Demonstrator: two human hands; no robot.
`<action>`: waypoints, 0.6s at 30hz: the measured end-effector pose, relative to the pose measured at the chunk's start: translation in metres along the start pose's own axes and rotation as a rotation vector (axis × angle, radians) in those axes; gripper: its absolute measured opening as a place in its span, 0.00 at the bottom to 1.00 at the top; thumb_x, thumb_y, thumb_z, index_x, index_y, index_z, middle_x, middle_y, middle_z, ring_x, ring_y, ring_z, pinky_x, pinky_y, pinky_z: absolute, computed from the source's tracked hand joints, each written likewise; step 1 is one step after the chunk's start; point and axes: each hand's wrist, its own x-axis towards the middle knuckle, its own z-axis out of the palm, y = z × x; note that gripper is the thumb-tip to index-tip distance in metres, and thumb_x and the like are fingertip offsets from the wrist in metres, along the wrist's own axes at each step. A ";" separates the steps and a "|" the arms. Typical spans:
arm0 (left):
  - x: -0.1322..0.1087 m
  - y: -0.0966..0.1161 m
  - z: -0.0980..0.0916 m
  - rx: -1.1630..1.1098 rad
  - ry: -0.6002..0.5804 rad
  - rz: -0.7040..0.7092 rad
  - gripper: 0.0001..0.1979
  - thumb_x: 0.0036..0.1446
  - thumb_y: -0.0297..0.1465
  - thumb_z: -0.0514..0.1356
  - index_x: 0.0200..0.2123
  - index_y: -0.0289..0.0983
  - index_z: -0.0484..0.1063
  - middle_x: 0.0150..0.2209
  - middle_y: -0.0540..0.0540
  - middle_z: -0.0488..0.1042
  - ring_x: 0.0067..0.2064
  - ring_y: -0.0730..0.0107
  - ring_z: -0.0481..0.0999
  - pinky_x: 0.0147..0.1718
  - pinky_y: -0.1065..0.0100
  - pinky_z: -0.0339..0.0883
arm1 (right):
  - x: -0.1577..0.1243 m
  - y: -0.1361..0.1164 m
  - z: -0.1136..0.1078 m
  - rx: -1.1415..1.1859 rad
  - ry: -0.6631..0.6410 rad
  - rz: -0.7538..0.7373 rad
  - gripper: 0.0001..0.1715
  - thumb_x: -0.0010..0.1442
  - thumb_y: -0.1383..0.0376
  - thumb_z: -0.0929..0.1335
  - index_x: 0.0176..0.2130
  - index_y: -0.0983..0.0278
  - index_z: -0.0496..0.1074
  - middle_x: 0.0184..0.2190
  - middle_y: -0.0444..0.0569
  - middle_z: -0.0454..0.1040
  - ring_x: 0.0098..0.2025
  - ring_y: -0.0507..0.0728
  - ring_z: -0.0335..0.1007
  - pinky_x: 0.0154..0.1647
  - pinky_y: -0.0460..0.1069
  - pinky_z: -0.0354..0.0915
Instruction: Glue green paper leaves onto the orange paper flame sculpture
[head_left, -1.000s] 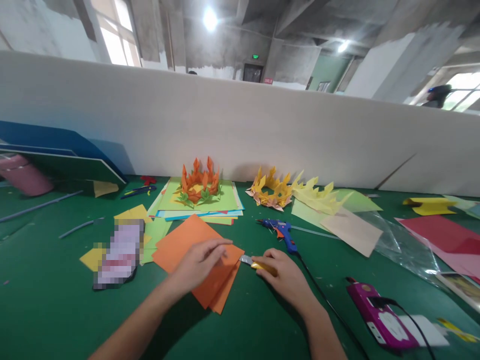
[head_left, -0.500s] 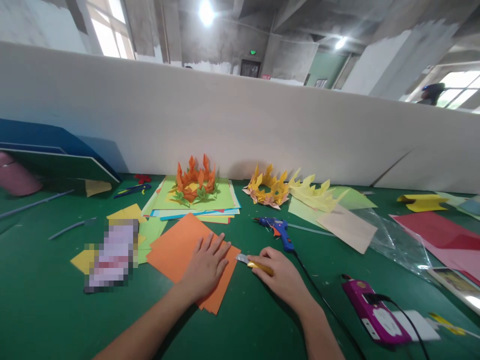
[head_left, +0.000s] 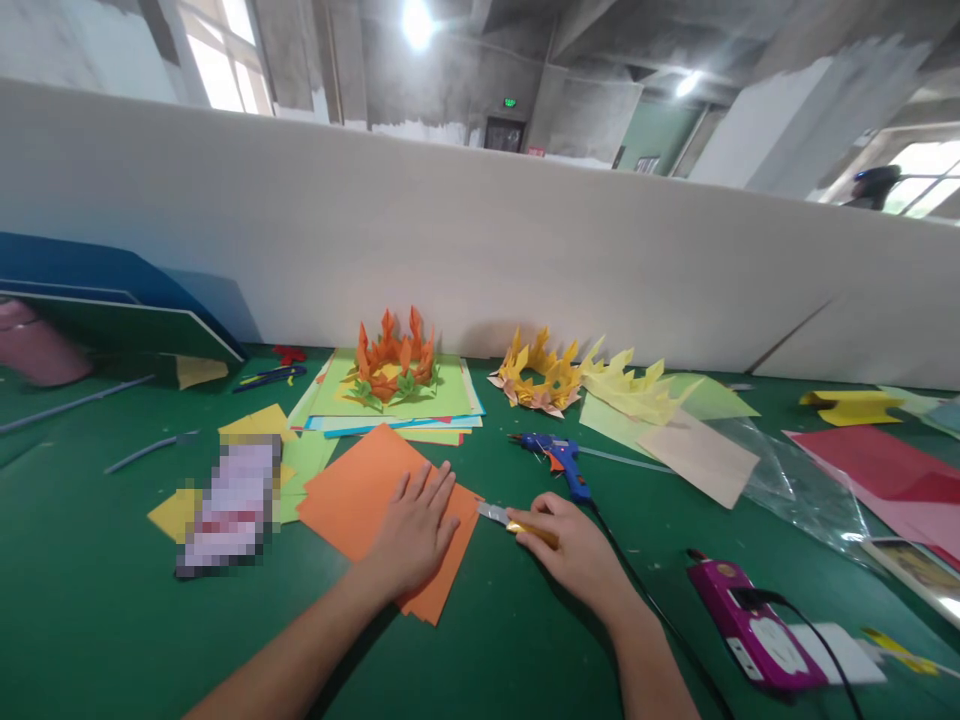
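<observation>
Several orange paper sheets (head_left: 352, 490) lie in a fanned stack on the green table (head_left: 510, 650). My left hand (head_left: 416, 525) rests flat on them, fingers stretched out. In my right hand (head_left: 566, 545) is a utility knife (head_left: 534, 530) with a yellow handle. Its blade points left, with the tip at the right corner of the orange stack. Just beyond that hand lies a blue hot glue gun (head_left: 559, 460) on its side, its black cord running past my right forearm.
An orange paper crown (head_left: 394, 360) on coloured sheets and a yellow one (head_left: 536, 370) stand along the white partition (head_left: 450, 240). A magenta power socket (head_left: 750, 620) sits right, near red paper (head_left: 877, 460). Left are a pixelated object (head_left: 232, 500) and a pink bottle (head_left: 37, 345).
The knife and my right hand have shifted slightly right, so more of the blade shows. My left hand still presses on the orange sheets.
</observation>
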 end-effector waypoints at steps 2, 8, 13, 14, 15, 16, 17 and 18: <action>0.000 -0.001 0.005 0.009 0.038 -0.007 0.27 0.63 0.42 0.40 0.61 0.36 0.57 0.63 0.41 0.57 0.64 0.55 0.54 0.59 0.53 0.50 | 0.000 0.001 0.000 -0.032 0.012 -0.021 0.16 0.60 0.65 0.64 0.47 0.55 0.74 0.32 0.47 0.68 0.36 0.55 0.66 0.36 0.48 0.62; -0.001 -0.003 0.013 0.012 0.128 -0.054 0.26 0.62 0.42 0.44 0.59 0.39 0.61 0.63 0.37 0.56 0.64 0.47 0.52 0.58 0.48 0.51 | 0.002 0.003 0.001 -0.118 0.044 -0.083 0.16 0.59 0.67 0.65 0.46 0.56 0.74 0.33 0.48 0.69 0.37 0.56 0.66 0.38 0.49 0.63; -0.001 -0.001 0.011 0.003 0.112 -0.057 0.25 0.61 0.41 0.46 0.59 0.39 0.61 0.63 0.37 0.56 0.64 0.46 0.52 0.57 0.47 0.51 | 0.008 0.003 0.005 -0.135 0.050 -0.117 0.16 0.60 0.67 0.65 0.47 0.56 0.74 0.35 0.49 0.70 0.38 0.56 0.66 0.38 0.49 0.63; -0.001 -0.001 0.010 0.002 0.103 -0.057 0.25 0.61 0.41 0.46 0.59 0.39 0.61 0.63 0.37 0.56 0.64 0.45 0.52 0.57 0.47 0.52 | 0.010 0.002 0.006 -0.135 0.045 -0.119 0.16 0.60 0.67 0.65 0.47 0.56 0.74 0.35 0.49 0.70 0.38 0.56 0.66 0.38 0.50 0.63; -0.001 0.000 0.009 0.001 0.095 -0.056 0.25 0.61 0.40 0.46 0.59 0.38 0.61 0.63 0.36 0.56 0.64 0.45 0.52 0.57 0.47 0.52 | 0.011 0.002 0.006 -0.135 0.040 -0.119 0.16 0.60 0.67 0.65 0.47 0.56 0.74 0.34 0.49 0.70 0.38 0.56 0.66 0.38 0.50 0.63; -0.001 0.000 0.008 -0.001 0.091 -0.057 0.25 0.61 0.40 0.46 0.59 0.38 0.61 0.63 0.36 0.57 0.64 0.44 0.52 0.57 0.47 0.52 | 0.012 0.002 0.007 -0.136 0.037 -0.118 0.16 0.60 0.67 0.65 0.47 0.56 0.74 0.34 0.49 0.70 0.38 0.56 0.66 0.38 0.50 0.63; -0.001 0.001 0.007 -0.004 0.089 -0.058 0.25 0.61 0.40 0.46 0.59 0.38 0.61 0.62 0.36 0.58 0.64 0.44 0.52 0.57 0.47 0.52 | 0.013 0.002 0.007 -0.138 0.035 -0.118 0.16 0.60 0.67 0.65 0.47 0.57 0.74 0.34 0.49 0.70 0.38 0.56 0.66 0.37 0.50 0.63; -0.001 0.001 0.007 -0.009 0.092 -0.059 0.25 0.61 0.40 0.47 0.59 0.38 0.61 0.62 0.36 0.58 0.63 0.44 0.52 0.57 0.47 0.52 | 0.013 0.002 0.008 -0.140 0.035 -0.120 0.16 0.60 0.67 0.65 0.47 0.57 0.74 0.34 0.49 0.70 0.37 0.56 0.66 0.37 0.50 0.63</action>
